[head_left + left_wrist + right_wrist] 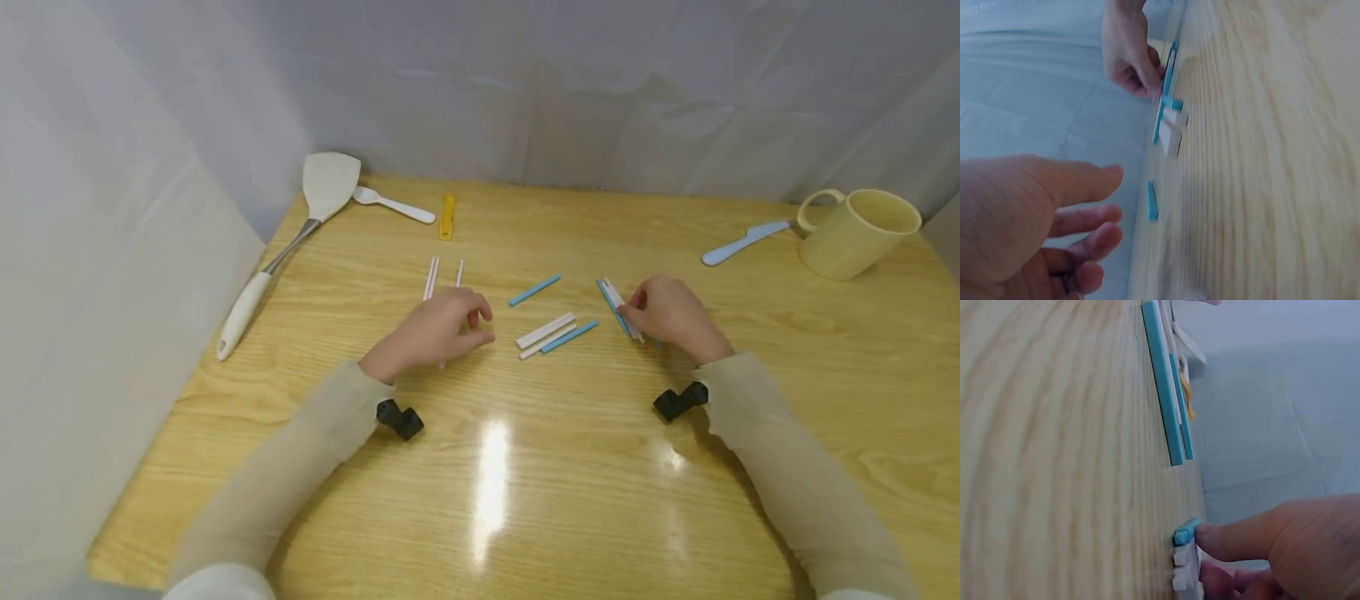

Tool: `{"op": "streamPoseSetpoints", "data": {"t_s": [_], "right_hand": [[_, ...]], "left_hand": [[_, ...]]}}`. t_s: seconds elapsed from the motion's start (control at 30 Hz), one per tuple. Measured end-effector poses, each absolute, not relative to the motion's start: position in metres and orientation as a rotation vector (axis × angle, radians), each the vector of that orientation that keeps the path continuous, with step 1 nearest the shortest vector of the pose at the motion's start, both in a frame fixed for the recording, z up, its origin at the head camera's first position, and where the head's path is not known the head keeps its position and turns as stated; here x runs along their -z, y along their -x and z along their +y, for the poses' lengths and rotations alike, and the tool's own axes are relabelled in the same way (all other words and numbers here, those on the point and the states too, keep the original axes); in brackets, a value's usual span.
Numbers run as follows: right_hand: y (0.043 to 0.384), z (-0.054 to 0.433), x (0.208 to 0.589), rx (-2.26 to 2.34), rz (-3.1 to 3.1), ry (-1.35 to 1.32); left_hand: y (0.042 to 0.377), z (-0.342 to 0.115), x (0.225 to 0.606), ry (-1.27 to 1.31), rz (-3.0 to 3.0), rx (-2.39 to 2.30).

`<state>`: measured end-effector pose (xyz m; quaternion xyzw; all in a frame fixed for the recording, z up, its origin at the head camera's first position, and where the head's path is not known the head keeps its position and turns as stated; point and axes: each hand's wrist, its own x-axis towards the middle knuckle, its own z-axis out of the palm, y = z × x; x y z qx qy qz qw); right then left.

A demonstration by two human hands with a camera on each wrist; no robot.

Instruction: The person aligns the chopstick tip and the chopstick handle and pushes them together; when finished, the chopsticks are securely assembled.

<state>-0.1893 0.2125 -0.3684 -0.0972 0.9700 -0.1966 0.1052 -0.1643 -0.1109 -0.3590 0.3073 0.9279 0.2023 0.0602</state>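
My right hand [675,315] pinches a small row of blue and white sticks [613,302] lying on the table. In the right wrist view, its thumb presses a blue stick [1186,532] at the row's edge, with fingers by the white ones. My left hand [438,329] hovers with loosely bent fingers and nothing between them. It partly covers a few white sticks [431,279]. Between the hands lie white sticks [546,332] beside a blue stick [570,337]. Another blue stick [535,290] lies apart, farther back.
At the back left are a white spatula [330,187], a white fork [397,206] and a yellow clip-like piece [447,218]. A pale knife [744,243] lies beside a yellow mug [851,237] at the right. White sheeting [525,92] stands behind the wooden table [570,500].
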Motion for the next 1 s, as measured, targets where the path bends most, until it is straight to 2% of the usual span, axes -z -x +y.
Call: {"op": "streamPoseSetpoints", "data": {"t_s": [0.37,0.63,1.0], "right_hand": [[0.190,0.205,0.372,0.683,2.910,0.212],[0.191,0.206,0.371,0.707,2.925,0.291],[0.189,0.212,0.372,0.782,2.949,0.345]], "left_hand": [[0.163,-0.070,0.364,-0.846,2.778,-0.586],[0.168,-0.060,0.370,-0.765,2.731,-0.548],[0.168,-0.054,0.375,-0.643,2.657,-0.723]]}}
